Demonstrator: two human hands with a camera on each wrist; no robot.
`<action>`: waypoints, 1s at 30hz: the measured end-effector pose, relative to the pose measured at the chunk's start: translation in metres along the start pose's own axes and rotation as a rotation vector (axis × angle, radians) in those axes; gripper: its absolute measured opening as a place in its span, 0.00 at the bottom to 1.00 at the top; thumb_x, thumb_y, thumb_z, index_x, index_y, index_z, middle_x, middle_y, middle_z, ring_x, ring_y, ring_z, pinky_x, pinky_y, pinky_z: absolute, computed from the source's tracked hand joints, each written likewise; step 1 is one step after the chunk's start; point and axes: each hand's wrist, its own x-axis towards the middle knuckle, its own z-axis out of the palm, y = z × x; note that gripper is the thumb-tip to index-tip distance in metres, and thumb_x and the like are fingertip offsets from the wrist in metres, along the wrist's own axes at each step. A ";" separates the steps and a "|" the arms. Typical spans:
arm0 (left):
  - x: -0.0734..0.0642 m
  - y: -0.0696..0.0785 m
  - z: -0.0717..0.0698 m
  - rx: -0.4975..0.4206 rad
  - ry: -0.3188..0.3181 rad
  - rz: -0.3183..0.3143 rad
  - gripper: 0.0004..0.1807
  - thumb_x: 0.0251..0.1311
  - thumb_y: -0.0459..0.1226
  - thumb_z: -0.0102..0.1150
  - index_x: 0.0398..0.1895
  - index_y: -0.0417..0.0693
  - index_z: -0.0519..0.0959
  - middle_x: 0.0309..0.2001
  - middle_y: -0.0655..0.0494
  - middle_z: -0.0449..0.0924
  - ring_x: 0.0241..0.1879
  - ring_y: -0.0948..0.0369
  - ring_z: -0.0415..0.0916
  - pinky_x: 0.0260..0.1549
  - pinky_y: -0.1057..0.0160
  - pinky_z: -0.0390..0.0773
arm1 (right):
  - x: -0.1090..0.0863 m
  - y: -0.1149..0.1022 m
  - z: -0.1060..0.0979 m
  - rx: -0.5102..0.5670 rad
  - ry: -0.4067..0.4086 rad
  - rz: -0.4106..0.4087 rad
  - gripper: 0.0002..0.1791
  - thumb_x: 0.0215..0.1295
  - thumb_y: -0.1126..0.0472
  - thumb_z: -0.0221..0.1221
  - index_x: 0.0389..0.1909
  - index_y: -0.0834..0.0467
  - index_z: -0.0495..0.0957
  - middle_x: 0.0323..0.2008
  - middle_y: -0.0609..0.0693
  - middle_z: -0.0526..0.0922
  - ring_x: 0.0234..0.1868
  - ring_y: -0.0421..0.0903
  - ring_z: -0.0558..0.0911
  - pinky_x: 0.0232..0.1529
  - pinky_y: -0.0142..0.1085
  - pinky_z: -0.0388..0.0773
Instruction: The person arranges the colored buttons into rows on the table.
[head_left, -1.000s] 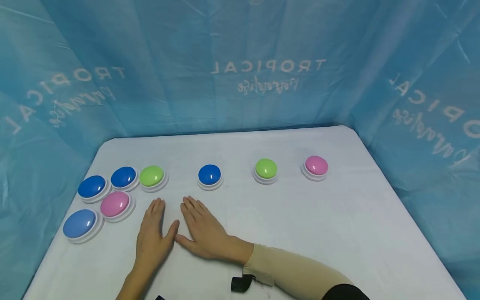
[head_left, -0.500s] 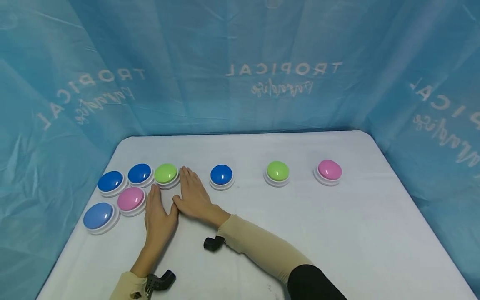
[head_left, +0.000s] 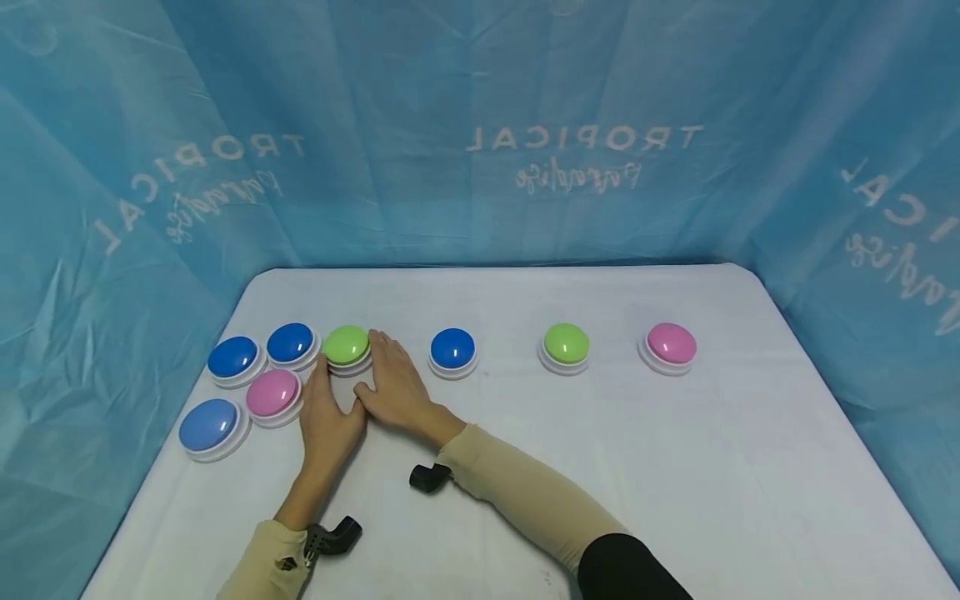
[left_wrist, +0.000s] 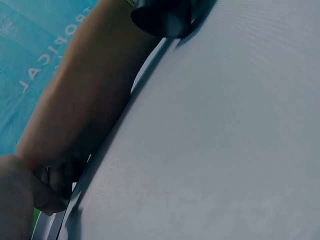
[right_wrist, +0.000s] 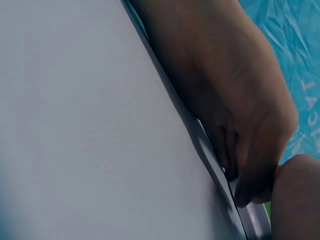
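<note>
In the head view a round push button with a green dome [head_left: 347, 343] and white base sits between my two hands. My left hand [head_left: 327, 425] reaches to its near left side, fingers straight, fingertips right at the base. On the button's right side lies my right hand [head_left: 397, 383], fingers straight and together, tips beside the rim. The two thumbs come together in front of the button. A sliver of its white base [left_wrist: 44, 227] shows at the bottom of the left wrist view, next to the fingers; another strip of the base [right_wrist: 256, 220] appears in the right wrist view.
Left of the hands stand blue buttons [head_left: 289, 342] and a pink button [head_left: 273, 392]. A separate row holds a blue button [head_left: 452, 348], a green button [head_left: 566, 343] and a pink button [head_left: 672, 343]. Blue printed curtains [head_left: 420, 200] surround the white table [head_left: 675, 483].
Both hands have moved forward from the table to the left green button, the right hand also leftward. The head view has shifted slightly. The buttons keep their layout.
</note>
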 end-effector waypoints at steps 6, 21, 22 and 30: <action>-0.002 0.002 -0.002 0.013 -0.033 0.041 0.47 0.58 0.34 0.63 0.80 0.29 0.56 0.77 0.28 0.60 0.78 0.35 0.57 0.77 0.35 0.58 | -0.012 -0.001 -0.005 -0.002 0.019 0.021 0.45 0.72 0.51 0.52 0.83 0.67 0.49 0.83 0.60 0.57 0.85 0.51 0.55 0.85 0.37 0.45; -0.006 0.000 -0.004 0.012 -0.098 0.064 0.46 0.64 0.34 0.63 0.82 0.30 0.53 0.80 0.29 0.56 0.81 0.37 0.53 0.78 0.36 0.55 | -0.034 -0.002 -0.001 0.014 0.060 0.041 0.45 0.77 0.48 0.53 0.83 0.69 0.48 0.82 0.64 0.58 0.85 0.54 0.55 0.85 0.42 0.48; -0.009 -0.001 -0.005 0.019 -0.094 0.074 0.46 0.63 0.34 0.63 0.81 0.30 0.54 0.80 0.29 0.56 0.81 0.37 0.53 0.78 0.35 0.56 | -0.039 -0.005 0.000 0.008 0.067 0.038 0.44 0.77 0.48 0.52 0.82 0.69 0.49 0.82 0.64 0.58 0.85 0.55 0.55 0.85 0.43 0.49; -0.041 0.000 -0.015 0.076 -0.092 0.150 0.40 0.64 0.36 0.65 0.77 0.28 0.63 0.80 0.30 0.57 0.80 0.34 0.53 0.73 0.29 0.59 | -0.078 -0.021 0.003 -0.093 0.075 -0.033 0.40 0.80 0.48 0.47 0.80 0.71 0.55 0.80 0.65 0.63 0.83 0.56 0.58 0.84 0.47 0.53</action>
